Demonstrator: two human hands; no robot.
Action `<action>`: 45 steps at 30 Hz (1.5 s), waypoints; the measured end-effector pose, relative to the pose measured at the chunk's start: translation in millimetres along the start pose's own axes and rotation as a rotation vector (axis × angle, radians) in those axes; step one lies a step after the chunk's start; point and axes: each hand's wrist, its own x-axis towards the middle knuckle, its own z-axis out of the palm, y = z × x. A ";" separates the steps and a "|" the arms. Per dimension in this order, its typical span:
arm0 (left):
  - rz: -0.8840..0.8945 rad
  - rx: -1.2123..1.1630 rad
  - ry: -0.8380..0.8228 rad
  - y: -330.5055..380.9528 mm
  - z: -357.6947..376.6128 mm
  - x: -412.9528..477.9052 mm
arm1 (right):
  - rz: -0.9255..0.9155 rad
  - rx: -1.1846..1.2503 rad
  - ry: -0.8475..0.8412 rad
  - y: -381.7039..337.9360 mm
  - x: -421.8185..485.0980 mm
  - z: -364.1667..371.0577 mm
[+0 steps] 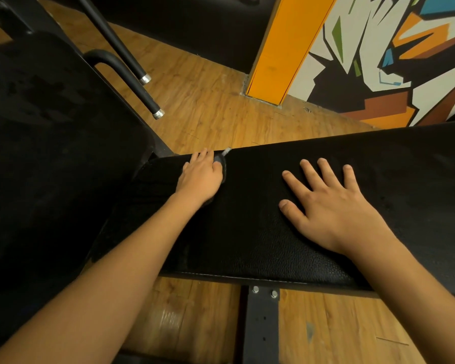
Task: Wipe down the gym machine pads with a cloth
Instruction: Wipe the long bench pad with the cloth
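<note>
1. Dark cloth [223,171] is pressed under the left hand [200,178] at the far edge of the long black pad [247,232], toward its left end. Only a bulge beside the thumb and a pale tag show.
2. Whether the left fingers curl round the cloth or merely press it cannot be told.
3. The right hand [335,208] is laid flat on the same pad, further right, with its fingers spread and straight, and nothing is held.
4. A second black pad [50,127] is seen to the left, near the long one.
5. Two black handles [132,61] with silver caps are seen beyond it, over the wooden floor [208,106].
6. A black metal post [263,327] with bolts is seen under the near edge.
7. An orange pillar [281,48] and a painted wall [378,61] stand at the far right.
</note>
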 end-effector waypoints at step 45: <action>-0.112 -0.011 0.020 -4.4 -4.4 -0.5 | -0.018 0.005 0.004 -1.8 0.8 -0.2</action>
